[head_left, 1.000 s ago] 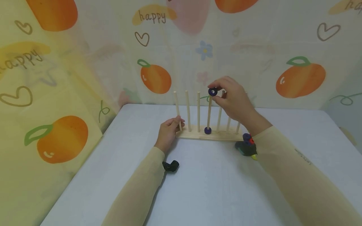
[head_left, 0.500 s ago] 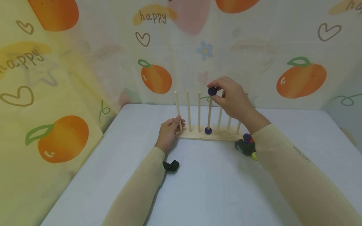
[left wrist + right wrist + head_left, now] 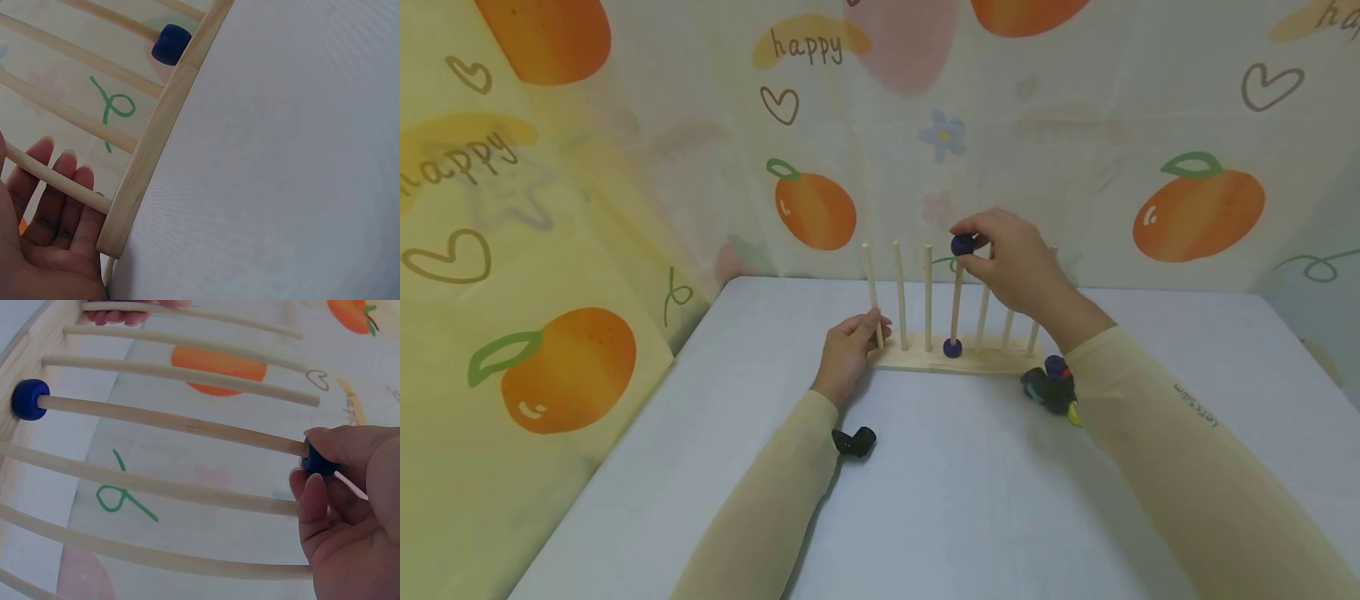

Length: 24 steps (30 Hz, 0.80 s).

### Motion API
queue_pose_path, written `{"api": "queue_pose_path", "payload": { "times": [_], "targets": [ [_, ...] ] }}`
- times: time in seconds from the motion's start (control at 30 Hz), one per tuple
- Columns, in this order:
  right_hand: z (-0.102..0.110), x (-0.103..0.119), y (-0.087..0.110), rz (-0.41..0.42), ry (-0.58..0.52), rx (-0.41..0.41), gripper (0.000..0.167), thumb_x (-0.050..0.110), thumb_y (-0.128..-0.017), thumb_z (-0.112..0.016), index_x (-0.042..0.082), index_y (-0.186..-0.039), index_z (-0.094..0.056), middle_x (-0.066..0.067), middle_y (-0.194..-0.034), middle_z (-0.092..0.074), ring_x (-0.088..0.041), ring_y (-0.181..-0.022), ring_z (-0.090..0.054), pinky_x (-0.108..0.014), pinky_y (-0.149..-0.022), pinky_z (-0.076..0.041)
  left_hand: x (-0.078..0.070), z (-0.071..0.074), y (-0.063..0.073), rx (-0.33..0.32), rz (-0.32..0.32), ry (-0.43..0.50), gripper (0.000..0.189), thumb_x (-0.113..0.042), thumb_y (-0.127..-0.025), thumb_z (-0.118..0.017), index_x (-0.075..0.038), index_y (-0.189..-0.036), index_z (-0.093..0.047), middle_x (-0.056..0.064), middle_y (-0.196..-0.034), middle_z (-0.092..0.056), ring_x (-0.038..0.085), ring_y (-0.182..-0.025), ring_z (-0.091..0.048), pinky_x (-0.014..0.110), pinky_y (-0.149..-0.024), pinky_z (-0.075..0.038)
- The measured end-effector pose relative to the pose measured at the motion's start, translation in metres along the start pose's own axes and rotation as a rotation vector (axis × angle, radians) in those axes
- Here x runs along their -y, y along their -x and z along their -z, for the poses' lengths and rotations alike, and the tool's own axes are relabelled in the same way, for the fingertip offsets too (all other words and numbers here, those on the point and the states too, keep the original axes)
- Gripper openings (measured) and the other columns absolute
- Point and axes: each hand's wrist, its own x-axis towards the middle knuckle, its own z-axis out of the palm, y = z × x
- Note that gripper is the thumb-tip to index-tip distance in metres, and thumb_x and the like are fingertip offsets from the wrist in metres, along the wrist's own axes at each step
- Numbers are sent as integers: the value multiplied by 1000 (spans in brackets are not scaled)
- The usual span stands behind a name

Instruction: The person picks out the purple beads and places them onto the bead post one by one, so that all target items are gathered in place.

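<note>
A wooden rack [image 3: 910, 358] with several upright pegs stands on the table. At its left end my left hand [image 3: 845, 352] holds the outermost peg [image 3: 69, 186] low down, thumb on one side and fingers behind it. My right hand [image 3: 1011, 258] pinches a dark blue bead [image 3: 319, 460] between thumb and fingertips, right at the top end of the middle peg [image 3: 187, 427]. Around the foot of that same peg sits another blue bead [image 3: 952, 348], against the base. The other pegs in view bear no beads.
Partly behind the right sleeve [image 3: 1157, 433], near the rack's right end, lies a small cluster with a blue bead [image 3: 1055, 366], red and yellow pieces and a dark object [image 3: 1047, 390]. A black piece [image 3: 854, 442] sticks out at the left cuff. A printed cloth [image 3: 887, 158] hangs behind.
In the right hand the blue bead has turned, its hole facing the head camera at first and now out of sight there. The left hand and rack stay put.
</note>
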Motion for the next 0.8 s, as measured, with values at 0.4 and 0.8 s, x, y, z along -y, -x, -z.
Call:
{"api": "queue_pose_path", "payload": {
  "times": [0.4,0.8],
  "targets": [
    [-2,-1,0,-36,16,41,35,7,-105,-73,-1,-138,-68,-16,-135,-65,-34,-118,-63,-48,-90,-51,0,0,-1,3,-4,-12,48,-35,-113,-65,11,-117,-76,14,-105,-75,26,-110,-70,37,-99,-57],
    [0,-5,3,-15,-32,32,32,11,-106,-72,-1,-135,-70,-16,-136,-66,-34,-120,-61,-51,-93,-51,1,-1,0,-12,-6,-11,52,-41,-111,-67,9,-116,-77,13,-105,-75,26,-110,-70,36,-98,-57]
  ]
}}
